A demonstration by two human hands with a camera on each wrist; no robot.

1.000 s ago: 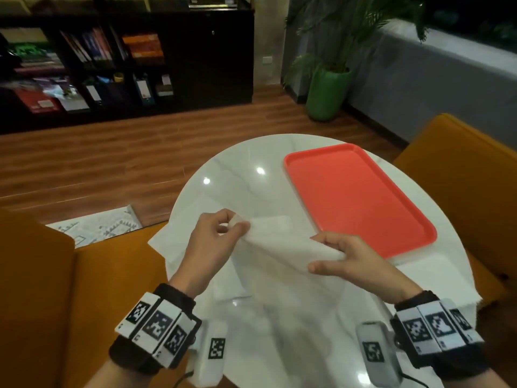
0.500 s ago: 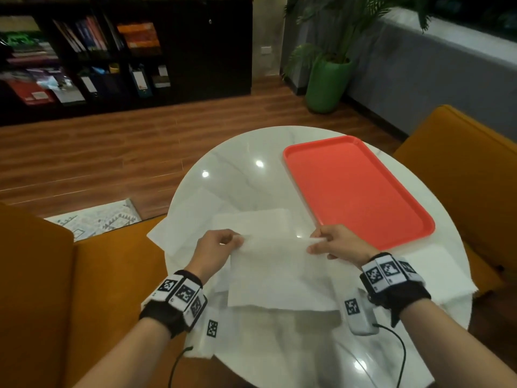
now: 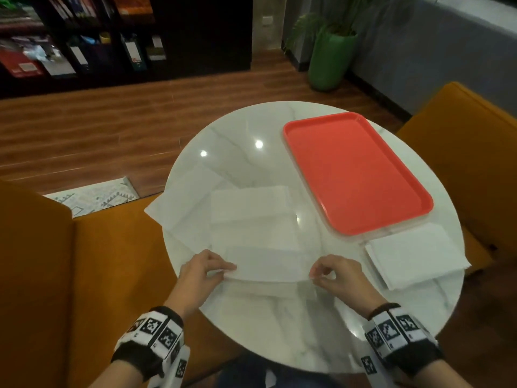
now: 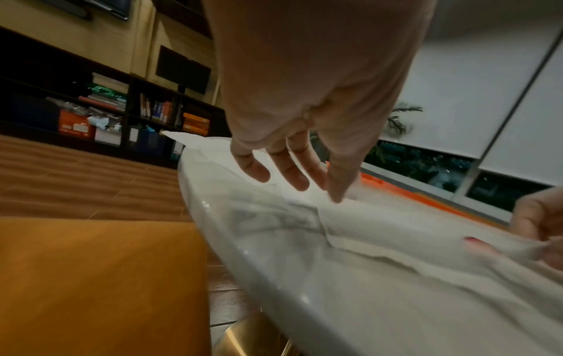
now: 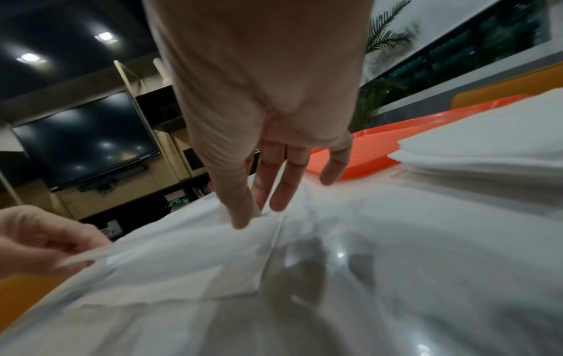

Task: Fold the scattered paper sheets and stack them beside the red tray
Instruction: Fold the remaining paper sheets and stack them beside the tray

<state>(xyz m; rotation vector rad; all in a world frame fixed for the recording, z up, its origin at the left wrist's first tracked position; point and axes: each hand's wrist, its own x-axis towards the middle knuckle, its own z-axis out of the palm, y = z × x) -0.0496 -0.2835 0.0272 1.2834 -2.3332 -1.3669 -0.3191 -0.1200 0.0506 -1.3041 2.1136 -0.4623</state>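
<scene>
A white paper sheet (image 3: 268, 261) lies folded over near the front of the round marble table (image 3: 251, 152). My left hand (image 3: 223, 271) pinches its near-left corner, and my right hand (image 3: 316, 274) pinches its near-right corner. The same sheet (image 4: 396, 231) stretches between both hands in the left wrist view, and in the right wrist view the sheet (image 5: 182, 253) runs from my right fingertips to the left hand. More loose sheets (image 3: 190, 208) lie underneath and to the left. The red tray (image 3: 352, 175) sits far right. A stack of folded sheets (image 3: 414, 256) lies at the tray's near end.
Orange armchairs stand at the left (image 3: 84, 275) and right (image 3: 470, 152) of the table. One loose sheet overhangs the table's left edge. A green plant pot (image 3: 330, 57) and dark bookshelves (image 3: 84, 37) stand across the wooden floor. A patterned paper (image 3: 95, 196) lies on the floor.
Both hands have drawn the sheet's far edge toward me and down to the table's front, folding it over. The hands are lower and nearer to me than before.
</scene>
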